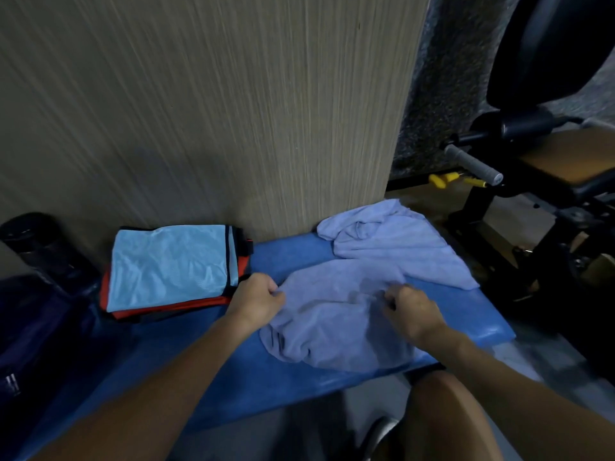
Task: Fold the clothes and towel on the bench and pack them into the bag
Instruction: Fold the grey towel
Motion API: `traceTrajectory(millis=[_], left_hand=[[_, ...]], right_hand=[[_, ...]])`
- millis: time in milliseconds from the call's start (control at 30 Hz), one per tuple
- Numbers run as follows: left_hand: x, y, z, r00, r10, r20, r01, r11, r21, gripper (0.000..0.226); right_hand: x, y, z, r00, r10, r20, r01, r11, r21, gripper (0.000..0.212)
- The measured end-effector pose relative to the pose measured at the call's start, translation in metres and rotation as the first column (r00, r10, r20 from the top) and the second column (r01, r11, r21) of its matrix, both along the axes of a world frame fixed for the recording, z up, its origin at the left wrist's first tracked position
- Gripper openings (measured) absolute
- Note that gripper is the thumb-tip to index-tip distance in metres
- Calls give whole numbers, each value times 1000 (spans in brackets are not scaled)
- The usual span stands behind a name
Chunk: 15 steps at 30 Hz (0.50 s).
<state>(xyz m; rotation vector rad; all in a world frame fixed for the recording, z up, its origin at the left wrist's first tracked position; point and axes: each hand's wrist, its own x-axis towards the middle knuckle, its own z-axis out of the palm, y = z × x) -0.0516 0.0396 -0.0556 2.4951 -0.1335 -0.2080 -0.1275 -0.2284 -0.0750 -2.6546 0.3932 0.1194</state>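
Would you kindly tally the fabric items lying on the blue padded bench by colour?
Crumpled lavender terry towel: 1
Folded light blue mesh garment: 1
Folded red garment beneath it: 1
Total: 3

Dim, cool indoor light leaves a pale sheen on the right end of the blue bench (492, 331) and soft shadows in the folds of the lilac towel (336, 327). The wood-grain wall panel (233, 111) is streaked by motion blur, and its right edge leans with wide-angle distortion. At far left a dark navy shape (40, 327) sinks into near-black shadow, and the lower corners are soft.
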Motion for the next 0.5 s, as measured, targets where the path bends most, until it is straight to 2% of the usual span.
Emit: traceTrajectory(millis=[100, 200, 267, 367, 500], left_hand=[[0, -2, 16, 995, 47, 88, -34, 990, -135, 15], [4, -9, 41, 976, 130, 174, -76, 955, -287, 13], [6, -13, 62, 948, 162, 274, -59, 935, -350, 18], [9, -19, 95, 896, 164, 413, 14, 918, -396, 17], [4, -22, 124, 834, 98, 544, 128, 923, -362, 8]], right_hand=[[10, -3, 6, 985, -19, 169, -1, 993, 120, 29], [19, -2, 32, 950, -129, 283, 74, 978, 197, 14], [24, -3, 51, 909, -194, 368, 99, 960, 261, 19], [27, -9, 80, 857, -252, 449, 101, 937, 333, 14], [20, -18, 103, 792, -248, 558, 81, 948, 306, 15]])
